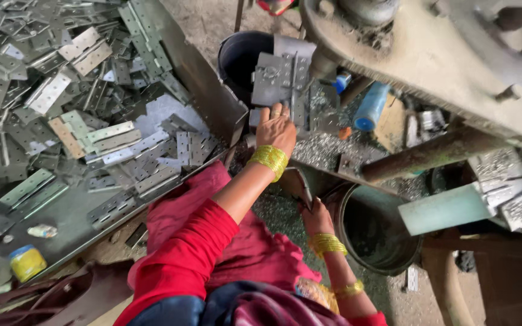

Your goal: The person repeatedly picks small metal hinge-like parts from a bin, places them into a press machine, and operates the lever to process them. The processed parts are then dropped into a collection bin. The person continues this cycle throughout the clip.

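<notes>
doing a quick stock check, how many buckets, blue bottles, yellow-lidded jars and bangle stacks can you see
buckets: 2, black bucket, green bucket
blue bottles: 1, blue bottle
yellow-lidded jars: 1, jar
bangle stacks: 3, left wrist, right wrist, right forearm
total: 7

Near left, on the metal tray [61,223]: small round jar [26,262], yellow label, blue lid. Just right of it, a crumpled pale wrapper [42,230]. Far, right of centre, under the machine: blue cylindrical bottle [371,107], lying tilted.
</notes>
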Tool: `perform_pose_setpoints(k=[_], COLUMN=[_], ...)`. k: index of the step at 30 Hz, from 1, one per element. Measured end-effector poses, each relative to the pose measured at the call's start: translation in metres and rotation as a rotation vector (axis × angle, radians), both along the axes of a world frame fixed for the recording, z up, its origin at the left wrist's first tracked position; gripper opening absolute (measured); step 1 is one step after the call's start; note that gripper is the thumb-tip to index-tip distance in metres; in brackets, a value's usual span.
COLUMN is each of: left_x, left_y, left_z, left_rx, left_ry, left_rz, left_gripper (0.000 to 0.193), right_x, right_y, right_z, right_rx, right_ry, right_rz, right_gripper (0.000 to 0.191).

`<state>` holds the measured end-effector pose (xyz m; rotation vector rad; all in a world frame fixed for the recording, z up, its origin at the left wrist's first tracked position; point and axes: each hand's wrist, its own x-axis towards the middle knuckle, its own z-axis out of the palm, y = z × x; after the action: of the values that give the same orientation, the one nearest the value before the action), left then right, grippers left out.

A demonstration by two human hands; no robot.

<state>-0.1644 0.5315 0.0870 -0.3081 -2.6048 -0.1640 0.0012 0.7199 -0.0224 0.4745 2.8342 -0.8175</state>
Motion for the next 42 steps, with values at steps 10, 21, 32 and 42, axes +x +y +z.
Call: perform_pose_setpoints(k=[10,21,32,42], left_x=[-0.001,-0.032,-0.058,-0.056], left_y=[0.001,0.007,0.010,0.009], left_z=[0.023,0.021,0.026,0.026], left_rx=[0.044,-0.091,-0.125,-0.211], left_ry=[-0.210,-0.290,-0.437,-0.409], left_rz=[-0.012,0.077,0.061,0.066], left_gripper=[0.029,0.044,0.044,0.050], right_x=[0.011,0.001,-0.016,-0.001], right_y=[-0.030,-0.017,0.011,-0.008], right_z=[0.027,0.041,0.050,0.035], right_rx=[0.140,0.133,0.179,0.165], right_ry=[-0.035,-0.001,0.045,0.057], right_rz=[-0.059,-0.007,0.144,0.074], right_gripper=[0.050,0.048,0.047,0.042])
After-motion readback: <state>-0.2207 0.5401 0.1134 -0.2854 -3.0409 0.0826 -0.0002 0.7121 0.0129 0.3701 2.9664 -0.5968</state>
